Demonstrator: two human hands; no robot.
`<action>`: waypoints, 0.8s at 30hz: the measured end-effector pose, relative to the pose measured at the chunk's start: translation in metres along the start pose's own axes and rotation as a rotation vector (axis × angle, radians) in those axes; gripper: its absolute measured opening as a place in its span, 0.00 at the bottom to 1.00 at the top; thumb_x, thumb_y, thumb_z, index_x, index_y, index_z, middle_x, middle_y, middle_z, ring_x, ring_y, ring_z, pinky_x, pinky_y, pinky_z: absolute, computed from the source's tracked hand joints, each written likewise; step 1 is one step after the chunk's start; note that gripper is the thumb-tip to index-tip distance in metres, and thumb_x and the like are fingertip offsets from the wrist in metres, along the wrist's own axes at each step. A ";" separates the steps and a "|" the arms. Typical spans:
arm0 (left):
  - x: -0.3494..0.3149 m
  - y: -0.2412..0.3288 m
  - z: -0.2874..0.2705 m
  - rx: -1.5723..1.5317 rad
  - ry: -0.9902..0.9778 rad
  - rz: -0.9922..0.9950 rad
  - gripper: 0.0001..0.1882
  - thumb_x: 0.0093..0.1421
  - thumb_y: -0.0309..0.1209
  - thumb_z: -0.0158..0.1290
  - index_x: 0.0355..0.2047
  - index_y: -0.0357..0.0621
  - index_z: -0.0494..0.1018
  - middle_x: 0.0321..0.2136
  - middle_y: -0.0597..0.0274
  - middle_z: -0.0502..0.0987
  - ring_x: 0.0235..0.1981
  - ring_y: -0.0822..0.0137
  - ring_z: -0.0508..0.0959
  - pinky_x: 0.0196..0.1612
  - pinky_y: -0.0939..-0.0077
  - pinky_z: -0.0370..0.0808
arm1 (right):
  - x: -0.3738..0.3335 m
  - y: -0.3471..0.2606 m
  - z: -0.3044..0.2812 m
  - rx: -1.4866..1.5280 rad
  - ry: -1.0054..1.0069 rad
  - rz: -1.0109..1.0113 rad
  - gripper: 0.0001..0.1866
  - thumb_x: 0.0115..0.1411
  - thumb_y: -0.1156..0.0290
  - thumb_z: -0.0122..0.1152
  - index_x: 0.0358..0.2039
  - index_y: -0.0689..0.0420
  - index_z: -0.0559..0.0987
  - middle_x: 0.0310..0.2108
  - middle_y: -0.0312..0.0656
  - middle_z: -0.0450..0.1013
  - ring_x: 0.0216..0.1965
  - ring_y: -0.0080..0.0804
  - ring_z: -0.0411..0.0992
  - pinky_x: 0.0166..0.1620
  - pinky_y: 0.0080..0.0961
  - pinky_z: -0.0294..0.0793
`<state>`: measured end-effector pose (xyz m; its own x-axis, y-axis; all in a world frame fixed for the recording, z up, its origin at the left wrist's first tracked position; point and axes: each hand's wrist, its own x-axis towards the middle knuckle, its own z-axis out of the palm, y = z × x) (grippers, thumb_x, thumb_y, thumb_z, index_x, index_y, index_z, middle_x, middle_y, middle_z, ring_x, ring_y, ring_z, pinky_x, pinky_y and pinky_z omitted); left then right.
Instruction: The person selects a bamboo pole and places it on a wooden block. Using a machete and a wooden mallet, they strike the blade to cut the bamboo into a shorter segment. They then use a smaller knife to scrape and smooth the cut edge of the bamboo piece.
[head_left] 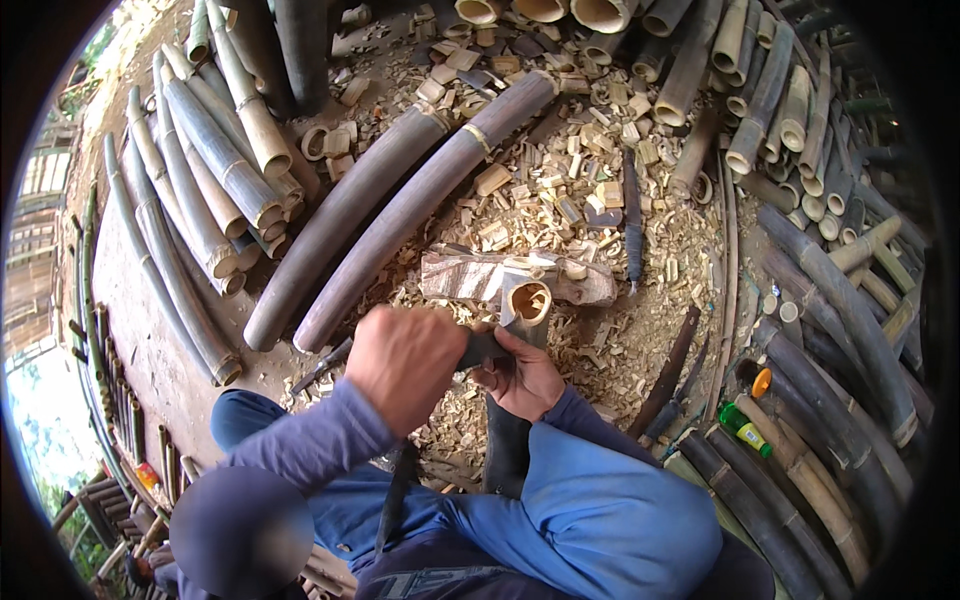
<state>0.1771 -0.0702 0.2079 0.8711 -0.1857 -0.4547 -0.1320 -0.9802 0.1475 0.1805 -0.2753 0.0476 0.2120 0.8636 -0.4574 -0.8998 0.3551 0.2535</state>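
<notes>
Blocked ahead, passable right

Beyond the grip on the dark tool [483, 349], the tube [528, 331] and block [455, 277] bar the way; two poles [338, 215] close off the far left. Right of the right hand [527, 377], low shavings [608, 350] leave a passage up to a curved piece [670, 377]. One knee [640, 500] obstructs the near right.
</notes>
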 end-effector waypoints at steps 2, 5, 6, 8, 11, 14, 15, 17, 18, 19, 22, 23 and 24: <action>0.031 -0.015 -0.023 -0.009 -0.017 0.157 0.03 0.47 0.28 0.59 0.21 0.44 0.77 0.22 0.55 0.80 0.25 0.57 0.83 0.29 0.62 0.78 | 0.005 0.001 0.009 0.127 0.035 -0.041 0.17 0.76 0.64 0.47 0.52 0.64 0.75 0.43 0.47 0.79 0.45 0.37 0.80 0.52 0.36 0.84; 0.069 -0.067 -0.016 -0.116 -0.198 0.168 0.10 0.40 0.30 0.62 0.25 0.39 0.80 0.22 0.50 0.81 0.28 0.50 0.83 0.34 0.59 0.80 | 0.008 0.001 0.024 0.131 0.132 -0.079 0.16 0.75 0.66 0.47 0.50 0.66 0.75 0.42 0.49 0.79 0.45 0.40 0.80 0.54 0.34 0.83; 0.066 -0.074 -0.010 -0.232 -0.328 0.091 0.12 0.40 0.31 0.64 0.27 0.39 0.81 0.23 0.50 0.81 0.28 0.51 0.83 0.34 0.60 0.80 | 0.015 -0.004 0.028 0.097 0.164 -0.063 0.15 0.75 0.67 0.47 0.50 0.66 0.75 0.41 0.49 0.79 0.44 0.41 0.80 0.54 0.32 0.83; 0.059 -0.086 0.017 -0.470 -0.604 -0.052 0.17 0.40 0.33 0.67 0.31 0.38 0.83 0.25 0.49 0.82 0.29 0.53 0.84 0.36 0.61 0.80 | 0.022 -0.008 0.028 0.028 0.263 -0.042 0.13 0.72 0.70 0.48 0.45 0.67 0.76 0.40 0.51 0.79 0.44 0.44 0.80 0.51 0.34 0.83; 0.008 -0.058 0.088 -0.755 -0.518 -0.154 0.23 0.43 0.39 0.71 0.35 0.34 0.82 0.26 0.50 0.83 0.28 0.58 0.83 0.33 0.63 0.80 | 0.011 -0.015 0.028 -0.270 0.419 -0.001 0.11 0.70 0.70 0.51 0.40 0.65 0.76 0.36 0.50 0.79 0.41 0.46 0.81 0.48 0.38 0.84; -0.023 0.055 0.140 -1.057 -0.382 -0.589 0.25 0.46 0.36 0.71 0.37 0.27 0.79 0.29 0.46 0.83 0.33 0.58 0.84 0.38 0.62 0.81 | -0.008 -0.052 0.036 -0.709 0.535 0.235 0.09 0.65 0.69 0.57 0.36 0.63 0.77 0.29 0.47 0.78 0.27 0.41 0.80 0.34 0.42 0.85; -0.016 0.087 0.139 -1.190 -0.433 -0.613 0.24 0.49 0.37 0.69 0.39 0.28 0.77 0.32 0.46 0.82 0.33 0.56 0.83 0.37 0.61 0.80 | -0.013 -0.067 0.041 -0.877 0.594 0.304 0.09 0.65 0.68 0.58 0.36 0.63 0.77 0.28 0.46 0.77 0.25 0.39 0.79 0.32 0.42 0.85; -0.008 0.167 0.203 -1.550 0.147 -0.646 0.21 0.49 0.34 0.65 0.36 0.28 0.76 0.29 0.37 0.82 0.33 0.45 0.85 0.39 0.56 0.83 | -0.011 -0.088 0.045 -1.170 0.635 0.416 0.13 0.66 0.65 0.58 0.37 0.66 0.79 0.31 0.47 0.78 0.24 0.34 0.78 0.31 0.42 0.84; -0.007 0.160 0.196 -1.415 0.107 -0.597 0.20 0.50 0.34 0.64 0.35 0.28 0.75 0.28 0.38 0.81 0.31 0.44 0.84 0.38 0.55 0.82 | -0.013 -0.094 0.046 -1.224 0.613 0.469 0.13 0.67 0.66 0.57 0.38 0.65 0.79 0.33 0.46 0.78 0.25 0.32 0.78 0.32 0.40 0.85; -0.013 0.147 0.177 -1.278 0.058 -0.557 0.19 0.50 0.34 0.64 0.34 0.29 0.74 0.27 0.38 0.81 0.30 0.43 0.84 0.38 0.54 0.82 | -0.017 -0.087 0.041 -1.095 0.586 0.380 0.13 0.68 0.66 0.56 0.39 0.65 0.79 0.34 0.45 0.78 0.26 0.32 0.78 0.33 0.40 0.85; -0.028 0.052 0.139 -0.647 -0.093 -0.338 0.12 0.53 0.28 0.58 0.35 0.36 0.70 0.24 0.47 0.78 0.24 0.49 0.82 0.27 0.59 0.79 | -0.020 -0.053 0.022 -0.628 0.360 0.172 0.13 0.70 0.66 0.55 0.44 0.63 0.79 0.40 0.44 0.79 0.31 0.33 0.79 0.39 0.40 0.85; -0.026 0.025 0.088 -0.350 -0.140 -0.259 0.09 0.54 0.26 0.55 0.34 0.37 0.71 0.21 0.50 0.79 0.22 0.52 0.83 0.24 0.60 0.78 | -0.015 -0.035 0.015 -0.401 0.350 0.153 0.15 0.72 0.65 0.53 0.49 0.63 0.78 0.40 0.44 0.79 0.34 0.34 0.79 0.45 0.41 0.85; -0.020 0.006 0.054 -0.203 -0.109 -0.182 0.06 0.54 0.26 0.56 0.30 0.37 0.72 0.19 0.52 0.78 0.21 0.56 0.82 0.25 0.61 0.78 | -0.012 -0.013 0.013 -0.230 0.263 0.107 0.15 0.73 0.65 0.52 0.50 0.64 0.77 0.40 0.44 0.79 0.36 0.34 0.79 0.48 0.41 0.84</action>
<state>0.1334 -0.0758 0.1705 0.8143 -0.0246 -0.5799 0.1294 -0.9663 0.2227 0.1946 -0.2858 0.0610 0.0337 0.7590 -0.6502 -0.9801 0.1524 0.1270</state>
